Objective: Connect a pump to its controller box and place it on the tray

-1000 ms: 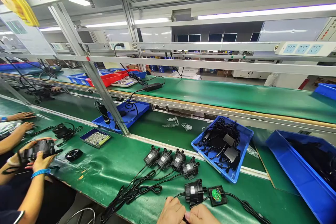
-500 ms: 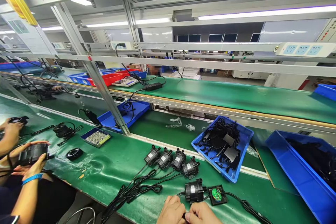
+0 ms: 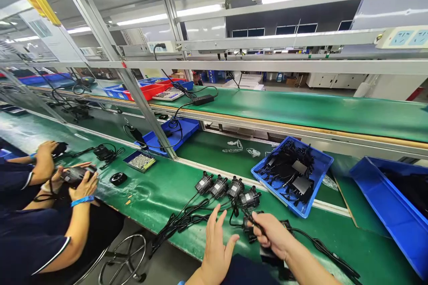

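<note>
The right hand [image 3: 272, 234] is gripping a black pump [image 3: 249, 221] just above the green bench [image 3: 150, 196], its long axis hidden; the left hand [image 3: 216, 242] is hovering, fingers spread wide, beside the row of four pumps [image 3: 227, 188].

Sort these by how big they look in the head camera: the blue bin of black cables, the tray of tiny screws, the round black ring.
1. blue bin
2. screw tray
3. round black ring

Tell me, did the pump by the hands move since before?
Yes. The right hand has lifted the pump up toward the row of four pumps; earlier it lay on the mat, nearer the table's front edge.
</note>
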Demonstrator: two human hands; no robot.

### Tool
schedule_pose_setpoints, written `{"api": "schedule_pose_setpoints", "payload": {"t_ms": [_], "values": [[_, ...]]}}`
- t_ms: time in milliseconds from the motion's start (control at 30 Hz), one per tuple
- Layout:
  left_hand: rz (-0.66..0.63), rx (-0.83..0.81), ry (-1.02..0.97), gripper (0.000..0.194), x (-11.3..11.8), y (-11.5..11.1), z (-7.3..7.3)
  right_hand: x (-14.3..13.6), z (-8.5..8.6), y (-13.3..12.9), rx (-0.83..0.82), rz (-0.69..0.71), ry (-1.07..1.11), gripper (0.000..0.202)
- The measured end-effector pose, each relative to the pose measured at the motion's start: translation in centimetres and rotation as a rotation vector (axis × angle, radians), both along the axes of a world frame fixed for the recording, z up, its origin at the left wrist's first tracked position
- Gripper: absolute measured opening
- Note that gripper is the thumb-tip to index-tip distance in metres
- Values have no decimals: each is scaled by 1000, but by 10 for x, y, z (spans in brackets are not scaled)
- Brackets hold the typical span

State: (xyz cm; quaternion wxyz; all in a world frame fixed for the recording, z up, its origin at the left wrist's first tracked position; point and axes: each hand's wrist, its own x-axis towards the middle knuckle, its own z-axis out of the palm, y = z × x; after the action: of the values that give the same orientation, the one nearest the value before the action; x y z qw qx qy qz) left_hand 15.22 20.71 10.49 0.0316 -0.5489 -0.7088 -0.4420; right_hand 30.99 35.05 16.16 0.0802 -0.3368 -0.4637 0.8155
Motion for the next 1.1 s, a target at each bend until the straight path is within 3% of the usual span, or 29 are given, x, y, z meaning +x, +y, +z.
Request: {"api": "schedule_pose_setpoints", "payload": {"t_ms": [67, 167, 200, 267, 367, 433, 500, 600, 667, 733, 800, 900, 1000, 1100], "values": [[-93, -133, -261, 67, 5, 2, -6, -6, 14, 3, -116, -58, 56, 51], [-340, -377, -624, 108, 19, 12, -13, -21, 20, -4, -281, -97, 119, 37], [-403, -436, -727, 113, 25, 16, -13, -27, 20, -9, -318, -96, 136, 34], [-496, -482, -881, 92, 35, 25, -9, -39, 16, -17, -365, -81, 162, 31], [-482, -404, -960, 36, 40, 27, -2, -51, 11, -17, -313, -29, 179, 34], [-354, -359, -945, 21, 35, 19, 1, -53, 4, -6, -106, 14, 143, 40], [-196, -337, -954, 20, 24, 4, 5, -51, -10, 11, 227, 10, 12, 45], [22, -249, -1030, 27, 6, -26, 16, -44, -45, 30, 750, 17, -254, 44], [141, -168, -1097, 39, -6, -46, 26, -40, -73, 33, 1070, 202, -404, 54], [201, -68, -1163, 50, -16, -65, 37, -40, -97, 30, 1349, 481, -549, 75], [209, 49, -1234, 57, -23, -83, 48, -43, -113, 25, 1509, 696, -659, 89], [182, 206, -1361, 59, -32, -110, 59, -49, -128, 25, 1698, 826, -760, 84], [143, 304, -1477, 57, -40, -141, 65, -49, -144, 36, 1807, 849, -753, 72], [114, 306, -1479, 55, -49, -175, 69, -42, -160, 49, 1847, 751, -614, 61]]}}
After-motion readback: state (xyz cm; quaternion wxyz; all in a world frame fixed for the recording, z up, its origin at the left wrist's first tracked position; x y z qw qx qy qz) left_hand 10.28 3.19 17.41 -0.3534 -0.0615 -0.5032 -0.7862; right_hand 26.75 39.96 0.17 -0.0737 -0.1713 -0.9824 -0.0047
